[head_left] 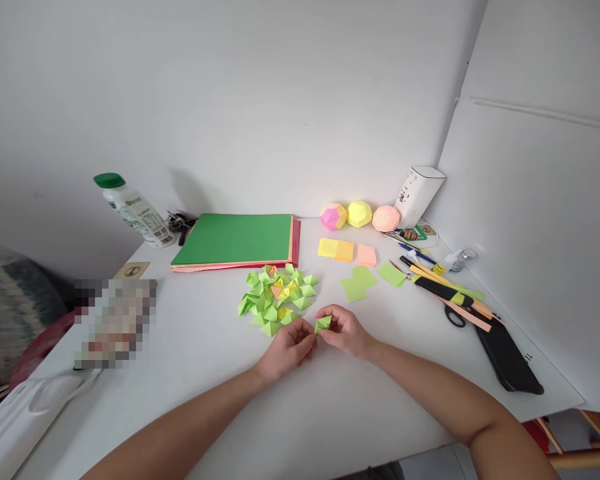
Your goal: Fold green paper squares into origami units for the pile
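Note:
Between my two hands is a small folded green paper piece (323, 324). My right hand (347, 331) pinches it from the right, fingers curled behind it. My left hand (289, 347) is closed at its lower left edge, thumb and fingertips together on it. Just beyond my left hand lies a pile of folded paper pieces (270, 300), mostly green with a few yellow and orange ones. Flat green paper squares (356, 285) lie beyond my right hand, and another green square (392, 274) rests farther right.
Yellow, orange and pink note pads (343, 250) lie behind the squares. Three faceted paper balls (359, 214) stand by the wall. Coloured sheets (235, 239) are stacked at back left, near a bottle (137, 212). At right are a cutter (443, 293), scissors (455, 316) and a black phone-like object (510, 360).

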Motion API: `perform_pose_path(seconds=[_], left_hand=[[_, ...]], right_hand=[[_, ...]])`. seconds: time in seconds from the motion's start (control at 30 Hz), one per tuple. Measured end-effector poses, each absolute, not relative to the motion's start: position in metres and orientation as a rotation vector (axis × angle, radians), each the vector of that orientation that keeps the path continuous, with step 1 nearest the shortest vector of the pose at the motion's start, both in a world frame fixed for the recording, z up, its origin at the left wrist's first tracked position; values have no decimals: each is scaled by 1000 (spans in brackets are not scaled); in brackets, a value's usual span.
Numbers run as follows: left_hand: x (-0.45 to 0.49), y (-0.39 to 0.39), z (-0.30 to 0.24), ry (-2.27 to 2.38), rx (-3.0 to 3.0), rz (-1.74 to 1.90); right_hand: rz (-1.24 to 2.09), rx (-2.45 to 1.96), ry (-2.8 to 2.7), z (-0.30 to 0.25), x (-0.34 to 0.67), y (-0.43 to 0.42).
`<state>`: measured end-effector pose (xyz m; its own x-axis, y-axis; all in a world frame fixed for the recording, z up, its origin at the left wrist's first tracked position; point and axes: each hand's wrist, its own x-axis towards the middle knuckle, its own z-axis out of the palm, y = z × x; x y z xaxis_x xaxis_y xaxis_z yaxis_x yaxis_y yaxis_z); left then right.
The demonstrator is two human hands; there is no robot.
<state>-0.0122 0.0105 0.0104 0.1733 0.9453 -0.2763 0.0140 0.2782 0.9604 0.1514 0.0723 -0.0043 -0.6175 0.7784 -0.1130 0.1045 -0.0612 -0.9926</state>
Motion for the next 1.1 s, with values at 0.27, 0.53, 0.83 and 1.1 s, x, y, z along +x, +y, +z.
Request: perform_pose_path(seconds=[0.27, 0.53, 0.83, 1.1], left_hand=[[-16, 11, 8, 1139, 1017, 879], [-13, 11, 9, 1171, 1035, 897], [-13, 8, 8, 1203, 1081, 910], [-12, 8, 7, 1255, 1168, 868]], right_hand=[[1730, -934, -1682, -8, 153, 74], [1717, -918, -1723, -6, 153, 74], [1706, -912, -1745, -7, 152, 74], [1660, -927, -1779, -9, 151, 72]])
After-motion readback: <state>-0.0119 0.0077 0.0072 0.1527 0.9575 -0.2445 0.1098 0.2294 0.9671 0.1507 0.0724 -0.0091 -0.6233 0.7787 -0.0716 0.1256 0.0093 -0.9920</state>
